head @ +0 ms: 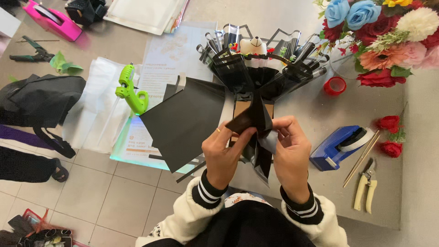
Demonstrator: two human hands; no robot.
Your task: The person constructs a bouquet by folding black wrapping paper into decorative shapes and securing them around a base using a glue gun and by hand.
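My left hand and my right hand both pinch a folded piece of black wrapping paper at the base of a black bouquet. The bouquet lies on the grey table with its top pointing away from me. A small white bear with red bits sits among its black folded sheets. A loose black paper sheet lies just left of my hands, overhanging the table edge.
A green glue gun, white sheets and printed paper lie to the left. A blue tape dispenser, wooden sticks, cream-handled pruners, red roses, a red tape roll and a mixed flower bunch are right. A pink dispenser and pliers sit far left.
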